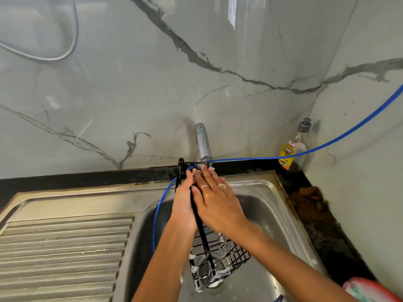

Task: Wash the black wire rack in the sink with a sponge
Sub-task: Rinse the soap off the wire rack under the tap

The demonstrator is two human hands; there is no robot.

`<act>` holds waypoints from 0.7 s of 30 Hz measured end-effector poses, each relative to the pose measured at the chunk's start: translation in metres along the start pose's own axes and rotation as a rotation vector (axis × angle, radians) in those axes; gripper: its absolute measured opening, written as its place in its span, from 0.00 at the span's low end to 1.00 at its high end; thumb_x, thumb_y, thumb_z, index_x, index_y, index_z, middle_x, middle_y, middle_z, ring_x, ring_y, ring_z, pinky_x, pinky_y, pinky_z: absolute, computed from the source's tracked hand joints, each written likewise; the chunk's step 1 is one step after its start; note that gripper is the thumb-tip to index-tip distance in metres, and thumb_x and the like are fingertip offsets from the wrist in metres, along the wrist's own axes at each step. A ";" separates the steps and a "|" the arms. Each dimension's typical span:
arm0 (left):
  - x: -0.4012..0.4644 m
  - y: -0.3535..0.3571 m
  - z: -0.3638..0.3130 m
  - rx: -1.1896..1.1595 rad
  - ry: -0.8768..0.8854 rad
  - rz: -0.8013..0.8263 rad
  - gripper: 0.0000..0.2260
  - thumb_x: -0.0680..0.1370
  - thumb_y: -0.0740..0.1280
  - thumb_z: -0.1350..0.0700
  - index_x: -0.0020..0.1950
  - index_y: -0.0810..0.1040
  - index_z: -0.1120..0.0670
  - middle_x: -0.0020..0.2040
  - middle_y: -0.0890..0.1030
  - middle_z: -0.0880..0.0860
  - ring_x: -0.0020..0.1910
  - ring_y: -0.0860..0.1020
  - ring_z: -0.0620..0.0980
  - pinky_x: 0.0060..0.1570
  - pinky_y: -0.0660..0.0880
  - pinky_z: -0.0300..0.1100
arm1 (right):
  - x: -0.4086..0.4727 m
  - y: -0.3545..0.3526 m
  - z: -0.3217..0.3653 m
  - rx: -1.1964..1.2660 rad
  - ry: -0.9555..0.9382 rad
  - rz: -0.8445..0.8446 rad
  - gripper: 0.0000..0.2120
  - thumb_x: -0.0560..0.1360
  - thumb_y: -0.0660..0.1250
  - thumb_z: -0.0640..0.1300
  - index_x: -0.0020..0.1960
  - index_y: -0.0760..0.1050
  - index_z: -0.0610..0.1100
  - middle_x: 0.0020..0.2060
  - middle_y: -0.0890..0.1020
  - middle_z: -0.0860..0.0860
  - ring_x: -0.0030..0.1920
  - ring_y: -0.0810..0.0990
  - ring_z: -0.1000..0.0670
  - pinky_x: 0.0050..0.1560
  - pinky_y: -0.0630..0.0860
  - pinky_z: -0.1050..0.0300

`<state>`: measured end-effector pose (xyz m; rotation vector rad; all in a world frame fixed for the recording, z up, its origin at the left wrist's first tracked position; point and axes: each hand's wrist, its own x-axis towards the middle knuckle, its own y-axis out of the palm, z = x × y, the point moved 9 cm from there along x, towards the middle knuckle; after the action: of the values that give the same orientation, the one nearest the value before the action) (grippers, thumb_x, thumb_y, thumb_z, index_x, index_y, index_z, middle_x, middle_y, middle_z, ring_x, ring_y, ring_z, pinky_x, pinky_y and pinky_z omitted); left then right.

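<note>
The black wire rack (220, 256) stands on end in the sink (281, 205), its soapy lower corner down over the drain at about 6 o'clock from the hands and its upper frame reaching up to the tap (202, 142) at 12 o'clock. So its long axis runs nearly straight from 6 to 12, leaning a little toward the back wall. Foam clings to the bottom wires; the top end sits right under the tap's mouth.

Both hands are at the upper half of the rack, one on each face. The left hand (184, 203) lies against the rack's 9 o'clock side with its fingers curled over the frame edge, apparently holding it upright. The right hand (214, 199) lies flat on the 3 o'clock side, fingers straight and together, pointing to 12 o'clock along the wires; it presses and does not pinch. No sponge can be seen in either hand, so I cannot tell where it is.

Judging from this, the rinse or rub ahead runs along that 6 to 12 line, and the right hand is the one free to slide, the foamy end lying below it at 6 o'clock.

A blue hose (327, 144) crosses behind the tap from 3 o'clock and loops down into the sink at 9 o'clock. A soap bottle (293, 149) stands in the corner at 2 o'clock
</note>
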<state>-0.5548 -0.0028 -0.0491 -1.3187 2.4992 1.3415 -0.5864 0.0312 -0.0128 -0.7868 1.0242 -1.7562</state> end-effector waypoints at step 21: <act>0.003 0.005 -0.004 -0.100 0.000 -0.021 0.20 0.82 0.54 0.44 0.51 0.78 0.58 0.38 0.85 0.56 0.34 0.84 0.52 0.30 0.81 0.44 | 0.030 -0.007 -0.015 0.025 0.004 0.032 0.25 0.82 0.45 0.54 0.77 0.53 0.46 0.75 0.56 0.43 0.71 0.64 0.42 0.68 0.68 0.43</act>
<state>-0.5583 -0.0061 -0.0443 -1.3581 2.4411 1.4796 -0.6128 0.0093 -0.0107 -0.7474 1.0102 -1.7413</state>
